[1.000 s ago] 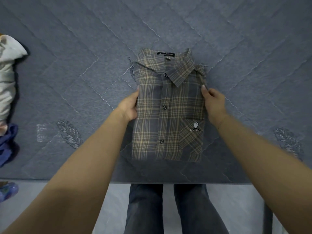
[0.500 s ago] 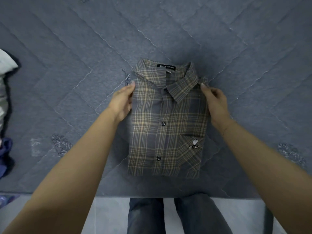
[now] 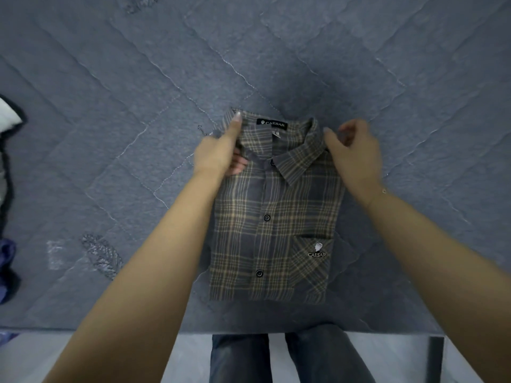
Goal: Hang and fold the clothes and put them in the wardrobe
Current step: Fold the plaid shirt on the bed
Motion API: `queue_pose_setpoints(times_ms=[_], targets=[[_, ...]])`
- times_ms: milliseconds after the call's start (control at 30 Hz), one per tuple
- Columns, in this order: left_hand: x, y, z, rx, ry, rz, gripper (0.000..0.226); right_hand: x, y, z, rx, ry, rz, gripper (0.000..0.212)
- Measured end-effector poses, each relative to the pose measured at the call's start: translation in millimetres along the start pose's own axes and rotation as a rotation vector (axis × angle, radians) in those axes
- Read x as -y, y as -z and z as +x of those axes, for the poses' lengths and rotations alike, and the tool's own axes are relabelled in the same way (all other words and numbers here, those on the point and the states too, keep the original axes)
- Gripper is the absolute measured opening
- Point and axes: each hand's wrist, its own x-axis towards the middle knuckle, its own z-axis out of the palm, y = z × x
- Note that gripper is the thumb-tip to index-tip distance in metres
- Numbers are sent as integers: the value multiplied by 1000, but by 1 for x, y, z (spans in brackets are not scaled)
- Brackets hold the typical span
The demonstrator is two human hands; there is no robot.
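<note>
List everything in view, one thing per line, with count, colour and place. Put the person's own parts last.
folded plaid button-up shirt: one, grey-brown with tan checks, lying buttoned side up in the middle of the bed, collar away from the person
quilted bedcover: one, blue-grey, under the shirt and filling most of the view
white garment: one, at the left edge on the bed
dark blue garment: one, at the left edge, nearer the person
pale floor: one, light grey, below the bed's near edge
legs in dark jeans: two, at the bottom centre
left hand: one, bare, fingers on the collar's left end
right hand: one, bare, fingers curled at the collar's right end
</note>
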Motion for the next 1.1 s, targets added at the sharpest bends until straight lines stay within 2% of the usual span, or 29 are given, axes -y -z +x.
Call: queue_pose_setpoints(times_ms=[67,133,200,267,367,467,567,633,700,767,833,867,1000,1100], targets=[[-10,-12,-3,119,151,-58,82,16,-5,10,86,-38,-176,53],[-13,-22,-4,122,199,-85,74,28,-14,15,157,-74,-341,65],[-18,-28,-4,124,269,-166,62,35,-26,12,202,-85,-396,67],[-23,-30,-7,139,369,-218,50,36,-34,7,215,-81,-353,61],[-27,-26,-7,154,462,-242,23,33,-34,-3,197,-66,-146,52],[-27,-14,-3,202,546,-405,12,28,-28,-19,143,60,-68,53],[-20,0,1,279,595,-579,25,25,-24,-34,125,304,-238,50],[-19,3,3,342,599,-631,32,24,-22,-37,184,423,-289,46],[-24,-1,4,362,600,-585,46,22,-22,-40,243,513,-291,44],[-28,-7,3,323,583,-474,31,20,-21,-44,242,563,-280,43],[-29,-10,-2,310,562,-438,8,18,-21,-48,204,539,-244,42],[-26,-9,-4,323,551,-441,4,18,-21,-49,179,505,-219,41],[-2,-6,-11,356,511,-439,18,20,-22,-49,100,398,-136,40],[17,-11,-18,311,349,-668,10,24,-22,-50,88,357,-100,42]])
